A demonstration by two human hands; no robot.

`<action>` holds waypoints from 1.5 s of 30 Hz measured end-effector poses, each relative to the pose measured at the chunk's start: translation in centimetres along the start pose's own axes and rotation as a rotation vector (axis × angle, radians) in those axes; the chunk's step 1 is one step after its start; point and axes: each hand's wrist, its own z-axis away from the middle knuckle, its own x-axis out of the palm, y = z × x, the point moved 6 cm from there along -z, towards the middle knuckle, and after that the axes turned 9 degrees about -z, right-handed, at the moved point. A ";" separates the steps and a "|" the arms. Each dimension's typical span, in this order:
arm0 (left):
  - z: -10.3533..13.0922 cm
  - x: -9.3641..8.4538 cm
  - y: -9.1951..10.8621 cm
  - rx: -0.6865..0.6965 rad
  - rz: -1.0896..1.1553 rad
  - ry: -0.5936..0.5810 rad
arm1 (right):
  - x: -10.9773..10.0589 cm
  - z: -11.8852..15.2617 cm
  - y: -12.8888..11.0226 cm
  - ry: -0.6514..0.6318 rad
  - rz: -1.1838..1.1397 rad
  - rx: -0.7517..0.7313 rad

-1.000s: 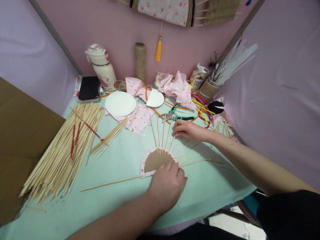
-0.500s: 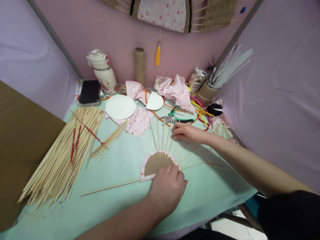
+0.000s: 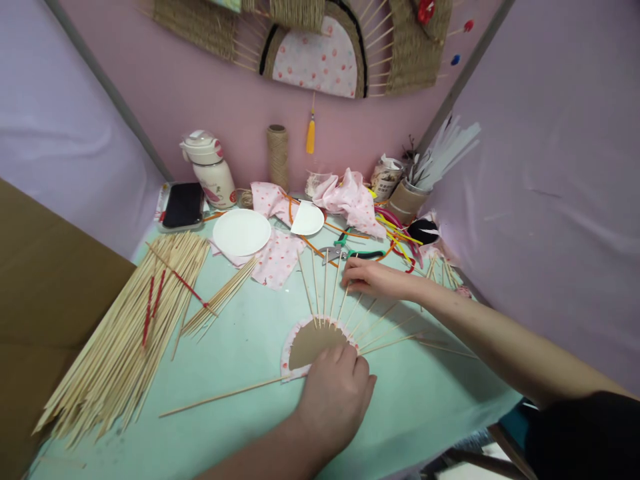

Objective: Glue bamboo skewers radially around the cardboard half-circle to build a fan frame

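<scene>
A brown cardboard half-circle with a pink-dotted fabric rim lies on the table, flat edge toward me. Several thin bamboo sticks fan out from its curved side, and another stick runs left from its lower corner. My left hand presses down over the right part of the half-circle, fingers curled, hiding that part. Farther back, my right hand pinches one of the fanned sticks near its outer end; the fingertips partly cover it.
A large heap of bamboo sticks lies left, beside a cardboard sheet. Green-handled pruning shears, white paper discs, pink fabric, a twine spool and a bottle stand or lie behind.
The camera view has tilted up, showing more of the wall hanging. Both hands stay at nearly the same places on the half-circle and the stick.
</scene>
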 end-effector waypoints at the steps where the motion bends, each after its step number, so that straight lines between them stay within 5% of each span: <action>1: 0.0 0.0 0.0 -0.001 0.000 -0.002 | 0.0 0.0 0.0 0.004 0.001 0.004; 7: 0.0 0.3 -0.1 0.000 -0.001 -0.006 | -0.4 0.8 -0.3 0.037 0.018 0.031; 12: -0.1 0.0 -0.3 -0.019 -0.012 -0.008 | -3.2 2.7 -0.4 0.238 0.063 0.077; 18: -0.2 -0.6 -0.6 -0.100 -0.097 -0.035 | -6.0 4.3 2.1 0.484 0.085 0.383; 23: 0.0 -0.2 -1.1 -0.173 -0.179 -0.037 | -5.1 4.2 3.5 0.451 0.006 0.553; 34: 0.0 -0.8 -1.6 -0.224 -0.259 -0.120 | -4.1 3.0 2.1 0.431 0.067 0.541; 45: 1.5 -0.9 0.0 -0.201 -0.276 -0.254 | 1.5 1.6 -5.2 0.026 0.063 0.151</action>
